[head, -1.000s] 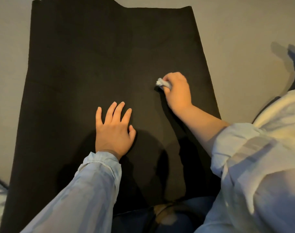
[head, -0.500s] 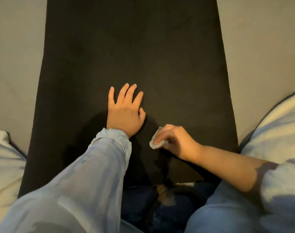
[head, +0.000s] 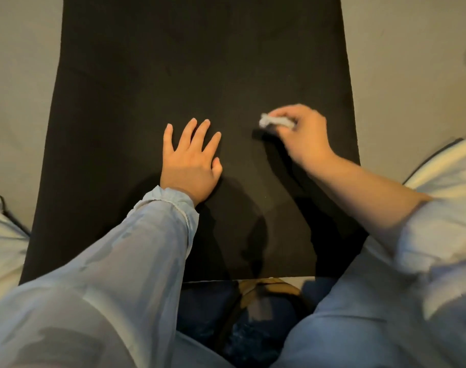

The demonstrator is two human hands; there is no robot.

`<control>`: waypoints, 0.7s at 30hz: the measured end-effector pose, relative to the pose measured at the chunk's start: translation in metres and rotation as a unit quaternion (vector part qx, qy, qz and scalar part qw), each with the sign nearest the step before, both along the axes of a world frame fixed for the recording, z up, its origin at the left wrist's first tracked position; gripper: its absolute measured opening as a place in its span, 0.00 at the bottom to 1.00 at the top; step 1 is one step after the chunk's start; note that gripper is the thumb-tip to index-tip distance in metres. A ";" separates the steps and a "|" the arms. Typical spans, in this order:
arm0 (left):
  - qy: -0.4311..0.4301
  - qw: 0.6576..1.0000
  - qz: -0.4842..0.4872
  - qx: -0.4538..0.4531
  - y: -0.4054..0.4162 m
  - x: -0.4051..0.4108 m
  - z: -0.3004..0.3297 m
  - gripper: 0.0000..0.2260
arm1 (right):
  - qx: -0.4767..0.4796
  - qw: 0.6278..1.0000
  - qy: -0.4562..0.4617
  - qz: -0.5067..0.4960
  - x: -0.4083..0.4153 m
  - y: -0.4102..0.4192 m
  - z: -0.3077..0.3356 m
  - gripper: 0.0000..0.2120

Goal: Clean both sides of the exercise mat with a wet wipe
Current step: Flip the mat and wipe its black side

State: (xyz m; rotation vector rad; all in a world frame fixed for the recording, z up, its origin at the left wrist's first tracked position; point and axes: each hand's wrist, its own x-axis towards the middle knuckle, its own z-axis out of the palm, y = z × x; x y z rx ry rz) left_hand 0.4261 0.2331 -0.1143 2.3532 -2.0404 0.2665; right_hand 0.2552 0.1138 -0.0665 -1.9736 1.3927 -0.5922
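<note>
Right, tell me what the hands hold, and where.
Right hand pinches a crumpled white wet wipe in its fingertips; left hand holds nothing.

Grey floor; perhaps pale cushions alongside.

Dim, warm light — soft shadows, slight motion blur.

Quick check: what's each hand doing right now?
Left hand: open, fingers spread, palm flat on the black mat.
Right hand: fingers curled, holding the crumpled wet wipe over the mat.
</note>
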 end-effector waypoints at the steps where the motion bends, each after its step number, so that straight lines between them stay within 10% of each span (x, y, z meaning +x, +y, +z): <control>1: -0.004 1.000 0.002 0.018 -0.001 0.000 0.001 0.20 | -0.005 1.000 0.005 -0.023 0.002 -0.012 0.000 0.07; 8: -0.025 0.990 0.020 0.138 -0.023 0.000 0.012 0.24 | 0.068 0.978 0.194 0.030 0.014 -0.061 -0.018 0.15; 21: -0.017 0.989 0.039 0.143 -0.041 0.000 0.016 0.24 | 0.050 0.941 0.056 0.330 -0.055 0.073 -0.035 0.08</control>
